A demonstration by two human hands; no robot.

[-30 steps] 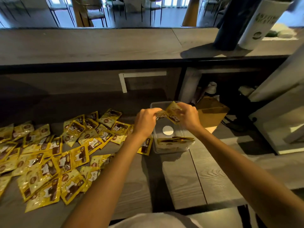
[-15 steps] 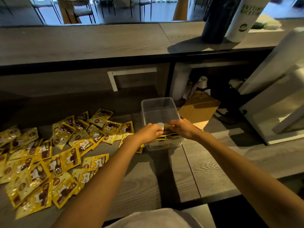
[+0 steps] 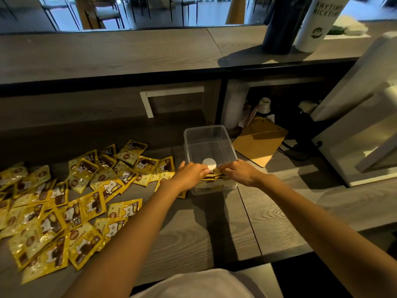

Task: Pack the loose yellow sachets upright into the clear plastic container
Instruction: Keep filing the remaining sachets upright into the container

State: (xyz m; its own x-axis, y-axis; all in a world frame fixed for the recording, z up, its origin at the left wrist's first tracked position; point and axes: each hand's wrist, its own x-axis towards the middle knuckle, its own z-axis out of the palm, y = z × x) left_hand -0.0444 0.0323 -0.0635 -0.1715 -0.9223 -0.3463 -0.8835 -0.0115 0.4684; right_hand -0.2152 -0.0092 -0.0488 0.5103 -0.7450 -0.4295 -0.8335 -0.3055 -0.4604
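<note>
Both hands, the left hand (image 3: 191, 173) and the right hand (image 3: 238, 172), pinched the packed sachets (image 3: 212, 176) at the near end of the container (image 3: 209, 138). Their fingertips hid the sachet tops. The container wall blurred how upright they stood.

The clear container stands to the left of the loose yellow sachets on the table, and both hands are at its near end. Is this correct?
Not quite. In the head view the clear container stands to the right of the loose yellow sachets. The left hand and right hand are at its near end.

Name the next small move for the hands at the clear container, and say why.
Probably let go and send the left hand to a loose sachet. Both hands, right hand too, sit at the near end of the clear container, where a few sachets already stand; many remain scattered left.
</note>
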